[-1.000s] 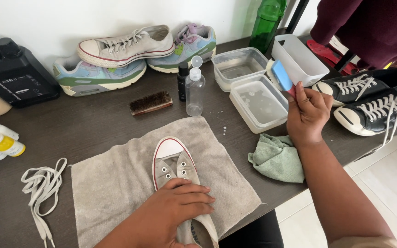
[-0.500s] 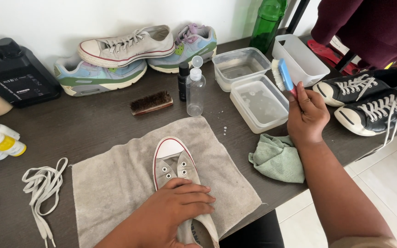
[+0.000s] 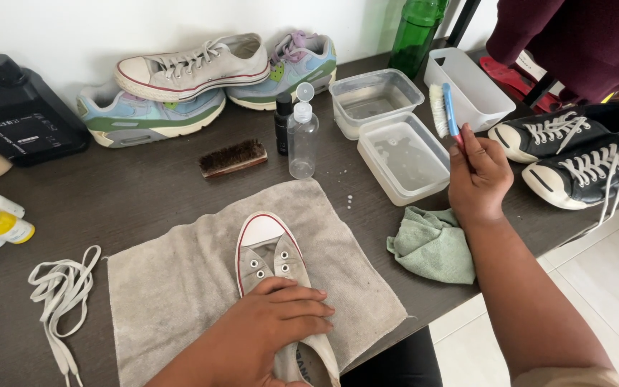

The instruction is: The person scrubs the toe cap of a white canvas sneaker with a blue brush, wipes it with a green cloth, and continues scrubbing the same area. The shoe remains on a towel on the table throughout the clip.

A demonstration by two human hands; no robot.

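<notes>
Laces (image 3: 55, 301) lie loose at the far left of the dark table (image 3: 145, 193), well left of the grey towel (image 3: 180, 287) that serves as the work mat. On that towel sits a laceless grey canvas sneaker (image 3: 270, 261), toe pointing away, and the left hand (image 3: 270, 333) lies flat across its tongue and eyelets, fingers spread, pinning it down. Beyond the towel stand a wooden brush (image 3: 232, 158) and a clear squeeze bottle (image 3: 302, 140). Right of the towel, a shallow tub (image 3: 404, 158) holds water, with a green cloth (image 3: 431, 244) beside it. The right hand (image 3: 478, 175) is closed around the handle of a blue brush (image 3: 444, 111), held upright by the tub, bristles facing left. Scrubbing well likely calls for a damp, not dripping, brush and a firm hold on the sneaker.
</notes>
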